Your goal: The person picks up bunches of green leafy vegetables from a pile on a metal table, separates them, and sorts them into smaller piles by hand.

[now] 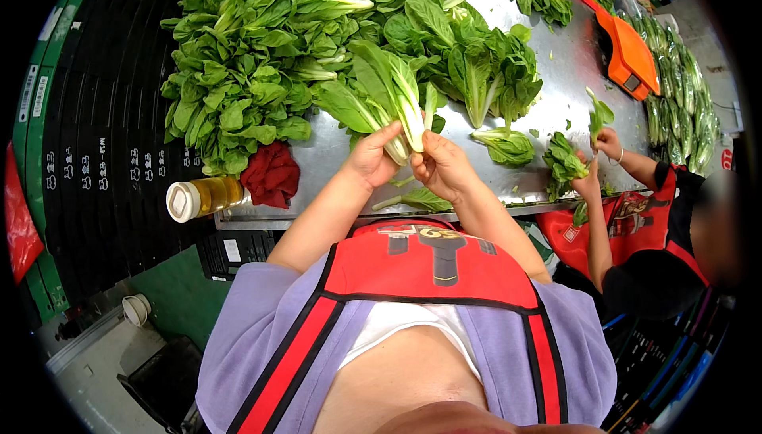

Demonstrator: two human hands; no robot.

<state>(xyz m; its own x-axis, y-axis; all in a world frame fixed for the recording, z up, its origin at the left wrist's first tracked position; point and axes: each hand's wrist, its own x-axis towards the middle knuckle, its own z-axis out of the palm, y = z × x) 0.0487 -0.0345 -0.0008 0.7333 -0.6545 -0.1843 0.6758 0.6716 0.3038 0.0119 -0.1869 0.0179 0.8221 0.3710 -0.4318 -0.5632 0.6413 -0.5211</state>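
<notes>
Above the table's near edge, my left hand (375, 157) is closed around the pale stem ends of leafy greens (360, 107), their leaves pointing away from me. Beside it, the fingers of my right hand (443, 166) pinch the white base of an upright head of greens (406, 98) that leans against the others. Both hands nearly touch. Below them, loose leaves (425, 199) lie along the metal edge, partly hidden by my wrists. A single small head (505, 146) rests right of my right hand.
A large heap of greens (256, 59) covers the metal table's (333, 154) left and back. A red cloth (271, 175) and a jar of yellow liquid (205, 197) sit front left. An orange scale (628, 56) and bagged greens (681, 95) are right, near a co-worker's hands (589, 178).
</notes>
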